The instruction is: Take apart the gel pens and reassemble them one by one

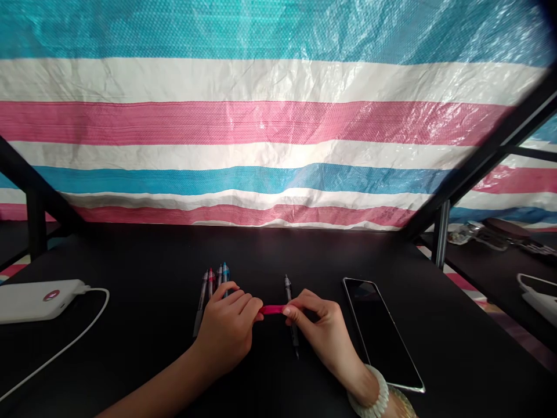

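Between my two hands runs a short, narrow bright pink piece [272, 310], held level just above the table. Its kind is not clear, and both its ends are hidden by fingers. My left hand [232, 328] is closed around the left end. My right hand [319, 325] pinches the right end between thumb and fingertips. Below the right fingertips a grey and black pen [295, 338] lies on the table, its tip toward me. Several pens [204, 290] with grey, pink and blue parts lie side by side beyond my left hand, which partly covers them.
A phone [383, 331] with a dark screen lies right of my right hand. At the left edge sits a white power bank [39, 302] with a white cable [82, 332]. Black frame bars [483, 148] rise at both sides of the black table [143, 249], before a striped sheet [261, 122].
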